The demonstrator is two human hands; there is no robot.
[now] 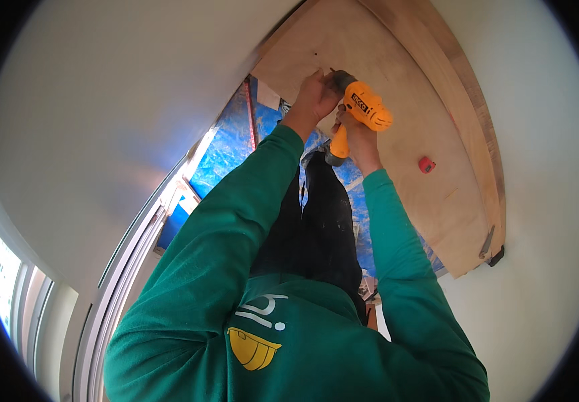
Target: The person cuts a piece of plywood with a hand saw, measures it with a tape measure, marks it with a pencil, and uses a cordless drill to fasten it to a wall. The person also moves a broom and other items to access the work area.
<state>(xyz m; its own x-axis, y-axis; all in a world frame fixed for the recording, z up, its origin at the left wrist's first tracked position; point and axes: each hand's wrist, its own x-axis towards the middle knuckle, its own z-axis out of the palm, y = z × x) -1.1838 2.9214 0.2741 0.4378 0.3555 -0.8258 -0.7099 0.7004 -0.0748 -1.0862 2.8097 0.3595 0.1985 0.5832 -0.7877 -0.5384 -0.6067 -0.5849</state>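
Observation:
A yellow cordless drill with a black chuck is in my right hand, its fingers wrapped round the grip. The drill's nose points to the far left, and a thin bit shows past the chuck. My left hand is up at the chuck, its fingers bent close around the bit end; whether they pinch the bit or a small screw is hidden. Both hands are over the near left edge of a pale plywood panel. A small dark hole or mark shows in the panel beyond my left hand.
On the panel's right part lie a red tape measure and a narrow metal tool. A curved wooden strip borders the panel's far side. Blue sheeting covers the floor, with a red bar on it. White walls rise on both sides.

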